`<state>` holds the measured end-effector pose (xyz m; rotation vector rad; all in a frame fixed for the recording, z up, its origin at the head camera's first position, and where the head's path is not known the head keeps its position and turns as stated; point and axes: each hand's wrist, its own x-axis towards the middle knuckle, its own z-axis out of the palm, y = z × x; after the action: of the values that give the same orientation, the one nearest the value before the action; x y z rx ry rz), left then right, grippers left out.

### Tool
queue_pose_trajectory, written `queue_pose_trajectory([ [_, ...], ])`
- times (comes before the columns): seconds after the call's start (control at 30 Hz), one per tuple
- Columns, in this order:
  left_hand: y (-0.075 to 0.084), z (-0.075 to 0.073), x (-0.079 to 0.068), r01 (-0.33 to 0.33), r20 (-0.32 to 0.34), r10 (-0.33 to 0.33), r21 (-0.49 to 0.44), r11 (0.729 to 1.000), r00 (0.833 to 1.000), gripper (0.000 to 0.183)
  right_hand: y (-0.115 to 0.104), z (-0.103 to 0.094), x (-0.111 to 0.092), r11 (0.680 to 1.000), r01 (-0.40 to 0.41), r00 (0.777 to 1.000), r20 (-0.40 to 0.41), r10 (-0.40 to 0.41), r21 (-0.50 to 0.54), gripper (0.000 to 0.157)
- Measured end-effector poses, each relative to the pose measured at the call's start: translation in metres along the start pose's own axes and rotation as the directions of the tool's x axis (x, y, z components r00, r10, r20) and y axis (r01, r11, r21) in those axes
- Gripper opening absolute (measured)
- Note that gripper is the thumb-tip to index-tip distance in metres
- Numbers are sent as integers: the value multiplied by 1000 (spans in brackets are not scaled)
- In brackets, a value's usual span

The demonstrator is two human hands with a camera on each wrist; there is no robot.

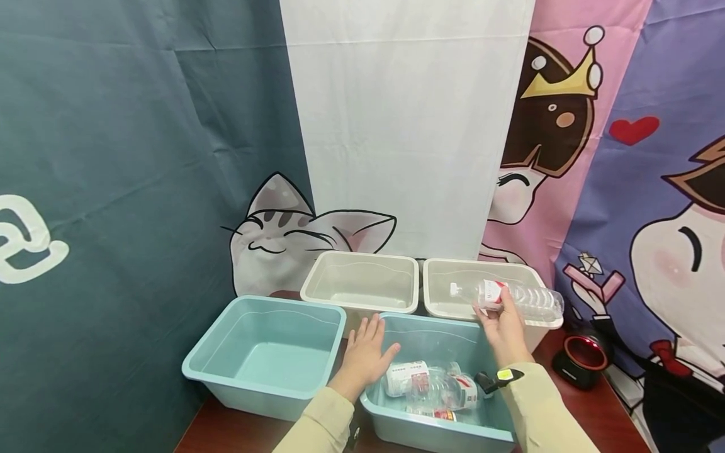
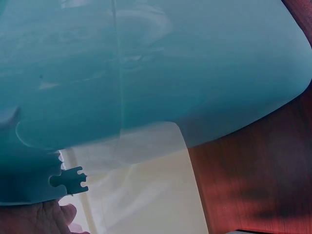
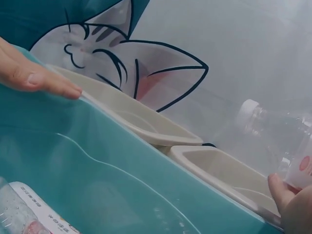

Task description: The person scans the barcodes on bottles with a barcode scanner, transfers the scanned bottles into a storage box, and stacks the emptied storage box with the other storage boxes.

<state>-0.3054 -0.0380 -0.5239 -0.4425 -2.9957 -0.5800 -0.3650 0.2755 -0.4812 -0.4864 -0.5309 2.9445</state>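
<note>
My right hand (image 1: 506, 330) grips a clear plastic bottle (image 1: 529, 302) with a red and white label. The bottle lies nearly level above the front of the right cream bin (image 1: 453, 267), its white cap toward the left. In the right wrist view, the thumb of that hand presses near the label. My left hand (image 1: 365, 352) rests on the left rim of the right blue tub (image 1: 430, 434), fingers straight. Several clear bottles (image 1: 436, 390) with labels lie inside this tub. In the left wrist view only part of the left hand (image 2: 36, 219) shows.
A second blue tub (image 1: 263, 395) stands at the left, nothing visible inside. The left cream bin (image 1: 359, 308) stands behind, beside the right one. A black round device (image 1: 583, 358) with a red ring sits on the brown table (image 1: 600, 415) at the right. Printed cloth hangs behind.
</note>
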Motion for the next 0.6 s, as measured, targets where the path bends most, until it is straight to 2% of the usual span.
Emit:
queue_pose_trajectory([
  [0.23,0,0,1,0,-6,0,5,1000,1000,78,9,0,5,994,-18,999,-46,13,-106,46],
  [0.47,0,0,0,0,-3,0,-1,1000,1000,78,14,0,13,996,23,998,-59,-29,-90,44],
  [0.6,0,0,1,1,2,-1,1,1000,1000,78,14,1,15,995,41,997,-60,-46,-86,58],
])
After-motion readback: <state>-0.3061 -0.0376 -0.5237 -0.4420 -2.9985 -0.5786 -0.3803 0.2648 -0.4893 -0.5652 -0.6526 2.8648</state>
